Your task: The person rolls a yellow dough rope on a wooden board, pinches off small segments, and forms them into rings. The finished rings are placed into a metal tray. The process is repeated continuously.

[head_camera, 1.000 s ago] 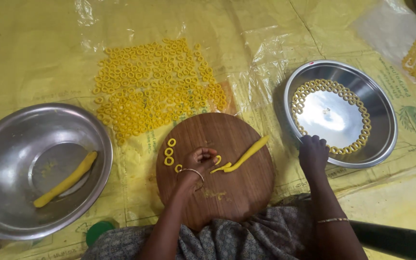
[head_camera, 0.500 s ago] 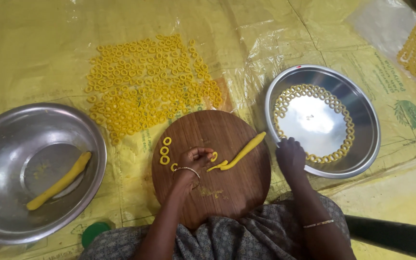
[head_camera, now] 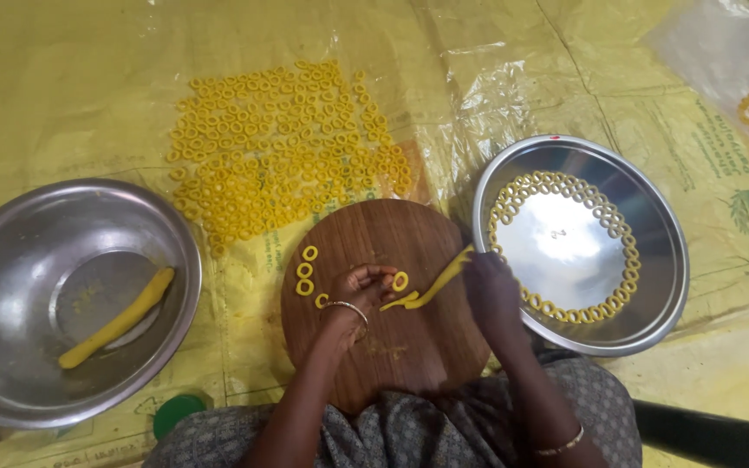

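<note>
While the left hand (head_camera: 359,286) pinches a soft dough ring (head_camera: 400,281) over the round wooden board (head_camera: 392,347), the right hand (head_camera: 489,290) grips the pliable dough strip (head_camera: 437,282); both likely deform easily, so light edge holds suit.

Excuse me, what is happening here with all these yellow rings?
A person sits over a round wooden board and shapes yellow dough. The left hand pinches a small dough ring on the board, while the right hand holds a thin dough strip. Three finished rings lie on the board. Many more rings are spread on the yellow plastic sheet, others line the steel plate, and a dough roll waits in the steel bowl.
</note>
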